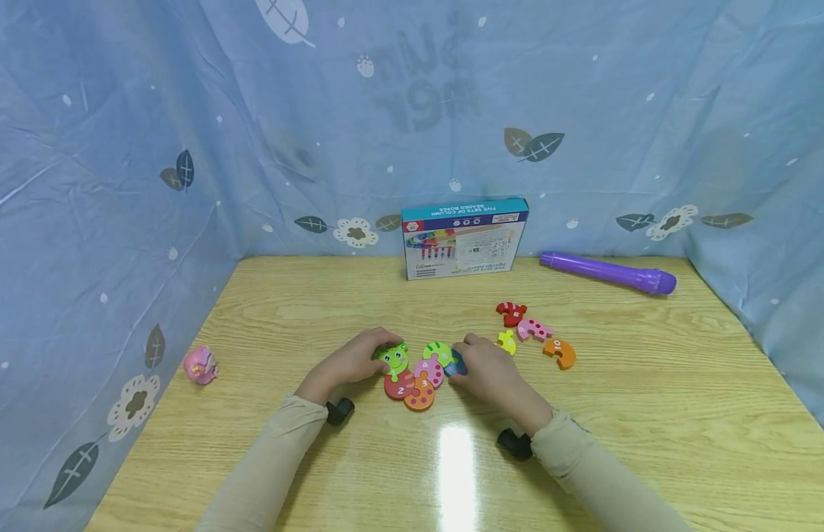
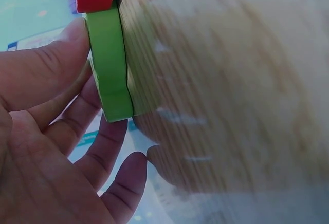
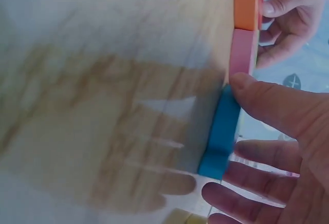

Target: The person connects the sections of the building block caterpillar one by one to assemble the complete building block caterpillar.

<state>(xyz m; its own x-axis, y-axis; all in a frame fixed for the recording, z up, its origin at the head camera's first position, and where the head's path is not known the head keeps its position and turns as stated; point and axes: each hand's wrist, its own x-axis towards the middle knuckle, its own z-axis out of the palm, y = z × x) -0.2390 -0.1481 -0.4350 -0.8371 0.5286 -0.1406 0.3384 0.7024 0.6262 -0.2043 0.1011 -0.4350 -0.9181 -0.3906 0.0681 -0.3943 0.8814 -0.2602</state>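
Note:
My left hand [image 1: 348,362] grips the green caterpillar-head puzzle piece [image 1: 395,360], thumb on its edge in the left wrist view [image 2: 109,67]. Joined to it in a curving row are a red piece marked 2 [image 1: 400,385], an orange 3 [image 1: 421,393], a pink 4 [image 1: 428,372] and a light green piece [image 1: 438,354]. At the row's right end, my right hand [image 1: 489,372] holds a blue puzzle piece [image 3: 222,131] between thumb and fingers. Most of the blue piece is hidden by that hand in the head view.
Loose pieces lie to the right: yellow [image 1: 507,341], red 8 [image 1: 513,314], pink [image 1: 534,329] and orange 10 [image 1: 559,354]. A toy box [image 1: 463,240] stands at the back, beside a purple microphone-shaped toy [image 1: 607,273]. A small pink toy [image 1: 201,365] sits at the table's left edge.

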